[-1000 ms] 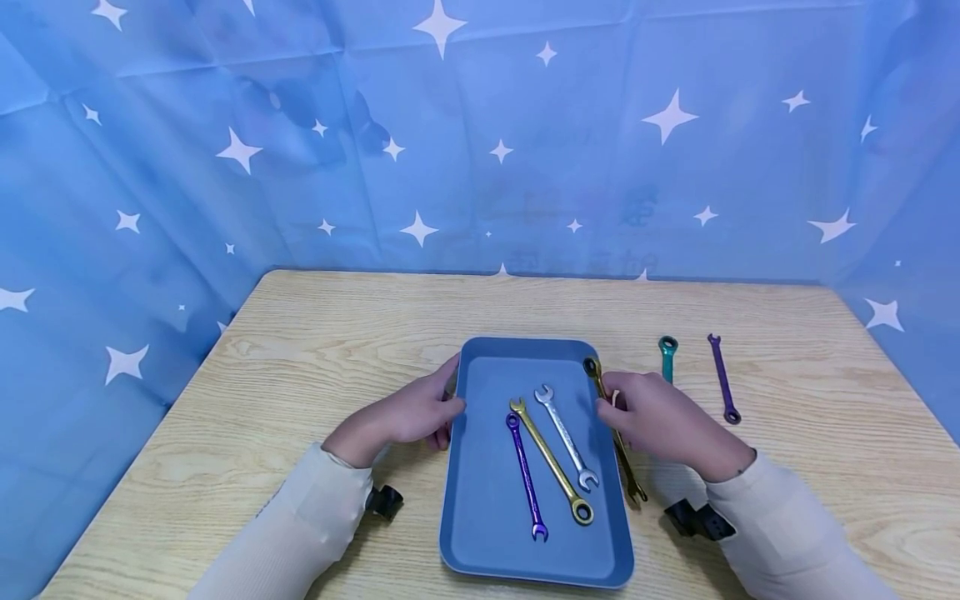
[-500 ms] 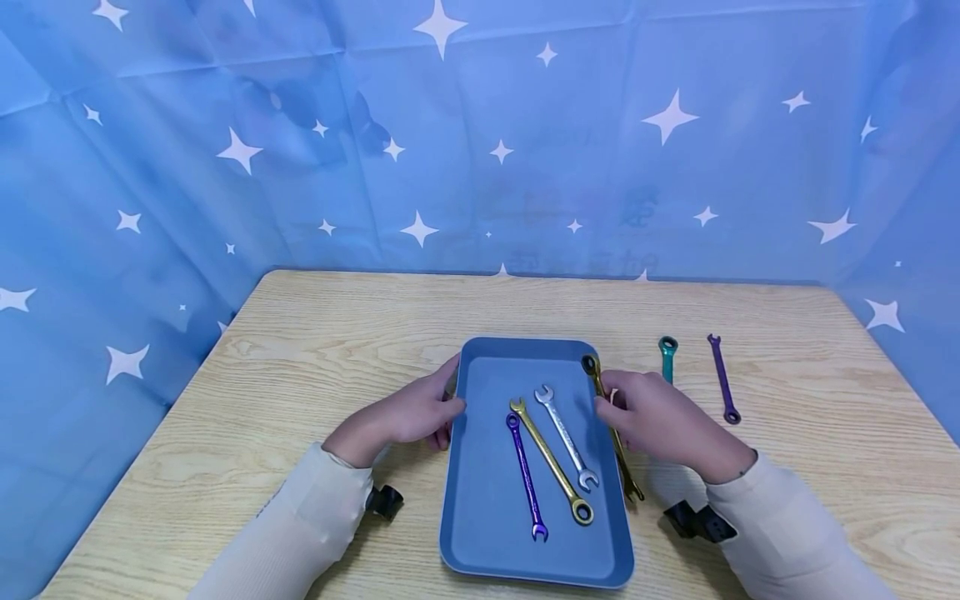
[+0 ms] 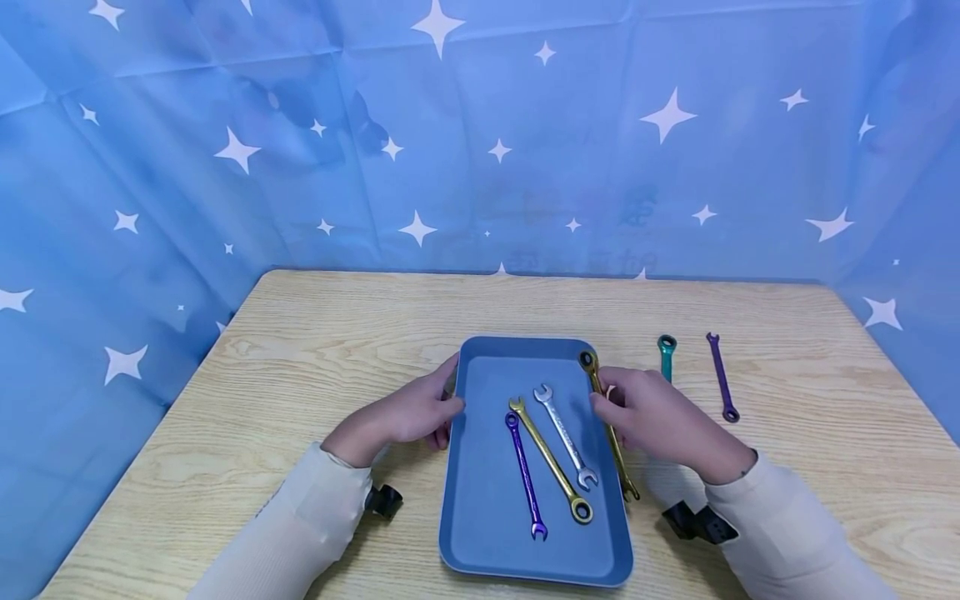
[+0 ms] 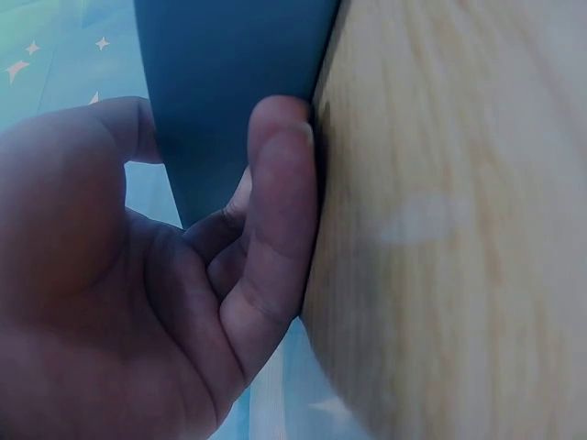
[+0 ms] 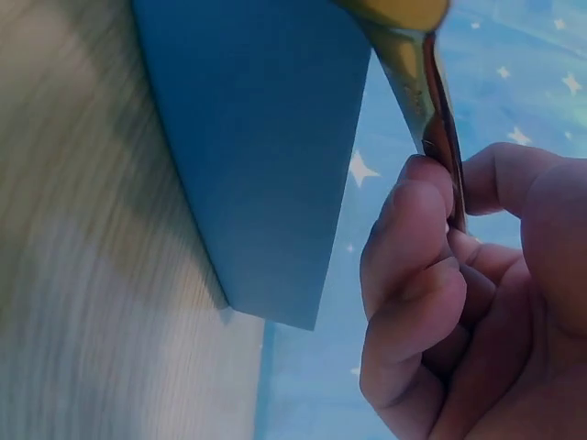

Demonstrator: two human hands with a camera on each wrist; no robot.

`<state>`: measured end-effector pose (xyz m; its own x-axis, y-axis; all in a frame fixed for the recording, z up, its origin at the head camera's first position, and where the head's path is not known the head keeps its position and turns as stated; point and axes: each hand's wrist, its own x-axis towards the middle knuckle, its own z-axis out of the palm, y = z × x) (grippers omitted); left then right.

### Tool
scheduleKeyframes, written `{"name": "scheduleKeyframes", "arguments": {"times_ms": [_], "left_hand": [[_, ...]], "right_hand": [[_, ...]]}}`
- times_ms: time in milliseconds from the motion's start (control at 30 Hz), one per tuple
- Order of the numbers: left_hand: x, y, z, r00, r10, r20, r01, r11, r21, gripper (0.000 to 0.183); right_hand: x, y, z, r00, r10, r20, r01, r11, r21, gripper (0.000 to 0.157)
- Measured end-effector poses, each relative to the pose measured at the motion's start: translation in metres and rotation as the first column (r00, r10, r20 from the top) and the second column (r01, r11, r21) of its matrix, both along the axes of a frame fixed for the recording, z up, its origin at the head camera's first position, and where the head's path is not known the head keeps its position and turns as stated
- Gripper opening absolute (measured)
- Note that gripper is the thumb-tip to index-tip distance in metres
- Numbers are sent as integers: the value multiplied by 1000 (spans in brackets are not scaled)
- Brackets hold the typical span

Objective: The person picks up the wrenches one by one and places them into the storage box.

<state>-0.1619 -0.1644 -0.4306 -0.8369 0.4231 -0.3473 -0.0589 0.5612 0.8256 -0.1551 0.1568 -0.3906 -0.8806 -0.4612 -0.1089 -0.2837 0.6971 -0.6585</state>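
Observation:
A blue tray (image 3: 480, 500) lies on the table with a purple wrench (image 3: 527, 479), a gold wrench (image 3: 551, 458) and a silver wrench (image 3: 564, 433) inside. My left hand (image 3: 416, 408) holds its left side, thumb at the rim and the other fingers against the outer wall, as the left wrist view shows. Between thumb and fingers, my right hand (image 3: 648, 417) pinches a dark gold combination wrench (image 3: 618, 454). This wrench is above the tray's right rim; in the right wrist view its shaft (image 5: 417, 87) stands higher than the tray's wall (image 5: 266, 183).
Right of the tray, a green wrench (image 3: 667, 354) lies partly hidden behind my right hand. Farther right is a thin dark purple wrench (image 3: 722, 377). A blue star-patterned cloth (image 3: 525, 192) hangs behind the wooden table (image 3: 337, 333).
My right hand and the dark gold wrench have shifted slightly left and away from me, over the tray's rim. The left hand, the tray and the wrenches in it stay put.

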Motion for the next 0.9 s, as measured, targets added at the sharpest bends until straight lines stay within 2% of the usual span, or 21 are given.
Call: {"name": "scheduleKeyframes", "arguments": {"times_ms": [200, 467, 700, 900], "left_hand": [[0, 0, 0, 1000, -3, -7, 3, 1000, 0, 78], [-1, 0, -2, 1000, -3, -4, 3, 1000, -11, 78], [-1, 0, -2, 1000, -4, -3, 3, 1000, -16, 78], [-1, 0, -2, 1000, -10, -4, 10, 1000, -10, 78]], "right_hand": [[2, -1, 3, 1000, -4, -6, 4, 1000, -11, 16], [6, -2, 9, 999, -34, -20, 33, 999, -43, 26], [5, -5, 6, 998, -56, -32, 53, 994, -96, 28], [5, -7, 2, 998, -63, -27, 60, 994, -91, 25]]}}
